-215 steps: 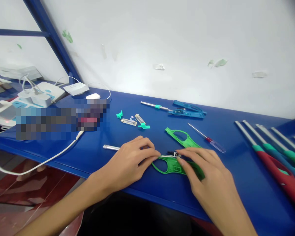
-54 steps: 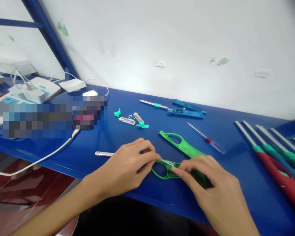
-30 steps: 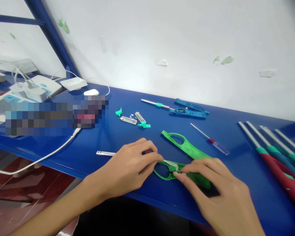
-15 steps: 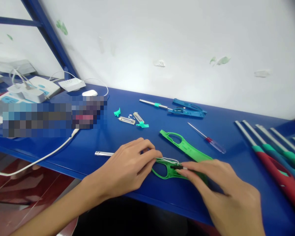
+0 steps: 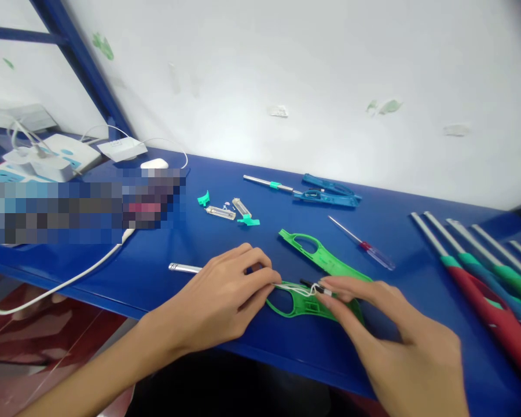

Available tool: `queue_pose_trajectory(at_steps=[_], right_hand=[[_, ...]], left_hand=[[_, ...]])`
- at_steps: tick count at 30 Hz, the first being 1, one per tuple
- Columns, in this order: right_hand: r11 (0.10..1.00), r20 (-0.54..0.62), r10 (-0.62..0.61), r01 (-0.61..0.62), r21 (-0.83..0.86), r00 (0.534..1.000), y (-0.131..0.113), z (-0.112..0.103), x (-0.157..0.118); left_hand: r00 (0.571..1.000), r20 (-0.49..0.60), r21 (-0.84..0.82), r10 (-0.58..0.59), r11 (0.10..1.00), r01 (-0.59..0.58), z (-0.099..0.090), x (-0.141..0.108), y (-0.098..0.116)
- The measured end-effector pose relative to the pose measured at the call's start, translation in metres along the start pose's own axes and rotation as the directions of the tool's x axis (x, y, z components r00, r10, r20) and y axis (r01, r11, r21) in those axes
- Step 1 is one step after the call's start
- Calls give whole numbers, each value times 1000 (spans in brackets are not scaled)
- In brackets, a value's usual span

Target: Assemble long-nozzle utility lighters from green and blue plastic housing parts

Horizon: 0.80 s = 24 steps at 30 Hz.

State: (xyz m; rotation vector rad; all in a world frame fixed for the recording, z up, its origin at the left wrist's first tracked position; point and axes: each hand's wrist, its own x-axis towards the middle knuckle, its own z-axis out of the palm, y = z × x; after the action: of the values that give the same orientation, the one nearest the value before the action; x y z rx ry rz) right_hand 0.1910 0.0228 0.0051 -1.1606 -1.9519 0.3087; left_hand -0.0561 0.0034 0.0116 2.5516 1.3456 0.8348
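My left hand (image 5: 226,289) is closed around the inner end of a lighter's metal tube (image 5: 184,267), whose tip sticks out to the left. Beneath and beside its fingers lies a green lighter shell half (image 5: 282,310) with an oval opening. Between thumb and fingertips, my right hand (image 5: 391,330) pinches a small black igniter (image 5: 306,283) just above that shell. White wires (image 5: 293,288) run from the igniter back to my left fingers. The other green shell half (image 5: 330,258) lies behind, inner side up. My left fingers hide where tube and shell meet.
Clear fuel tanks (image 5: 221,213) and turquoise clips (image 5: 249,220) lie mid-table. Behind are a blue opened lighter (image 5: 327,198) and a screwdriver (image 5: 364,245). Several whole lighters (image 5: 486,295) stand at the right. Power strips (image 5: 39,165) and a white cable (image 5: 91,267) occupy the left.
My right hand has lifted the black igniter slightly out of the green shell and tilted it, baring the slot below. The wires now bow toward me. My left hand stays nearly still.
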Motion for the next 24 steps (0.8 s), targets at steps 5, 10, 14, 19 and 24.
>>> queue_pose_trajectory(at_steps=[5,10,14,19,24], right_hand=[[997,25,-70,70,18,997,4,0,0],[989,81,-145,142,36,986,5,0,2],[988,90,-152,149,42,984,4,-1,2],[986,113,-167,164,34,979,3,-2,3],[982,127,-188,189,6,974,1,-1,4]], left_hand=[[1000,4,-23,-8,1000,8,-3,0,3],[1000,10,-56,21,998,-20,-4,1,5],[999,18,-49,29,998,-28,-4,1,4],[1000,14,-39,19,999,-18,-4,0,4],[1000,13,-51,-1,999,2,-5,1,5]])
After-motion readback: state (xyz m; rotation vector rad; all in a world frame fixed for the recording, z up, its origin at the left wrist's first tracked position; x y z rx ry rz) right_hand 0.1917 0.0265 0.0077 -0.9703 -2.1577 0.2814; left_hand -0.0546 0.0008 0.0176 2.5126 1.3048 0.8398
